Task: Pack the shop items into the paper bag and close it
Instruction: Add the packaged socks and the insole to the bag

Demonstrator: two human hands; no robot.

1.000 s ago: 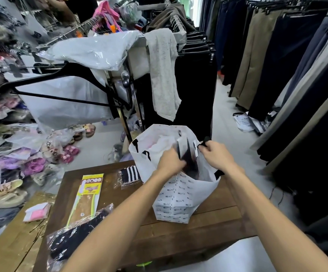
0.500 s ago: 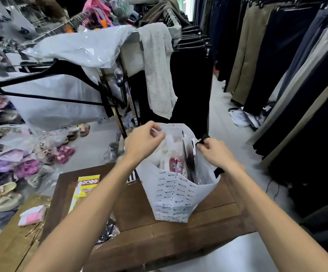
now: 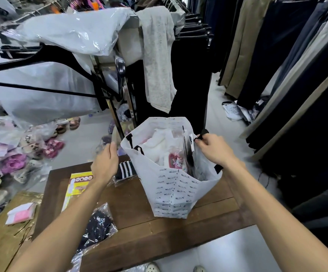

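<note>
The right hand pinches the black handle at the right rim of the paper bag, fingers curled round it, holding that side up. The left hand hangs just left of the bag with its fingers relaxed and loosely together, gripping nothing; it is above the table, apart from the bag's wall.

The bag is white with a small repeated dark word printed over its front, and it stands upright on the wooden table, toward the far right part of the top. Its mouth gapes open. Inside lie white wrapped goods, a pink patterned item and a dark packet with a white tag set upright against the right wall.

On the table left of the bag lie a striped black-and-white packet, partly behind the left wrist, a yellow card pack and a dark item in clear plastic, its near end covered by the left forearm. A pink and white packet sits on the brown surface beside the table.

What the white goods are cannot be made out; the bag's second handle shows only as a black loop at the left rim.
</note>
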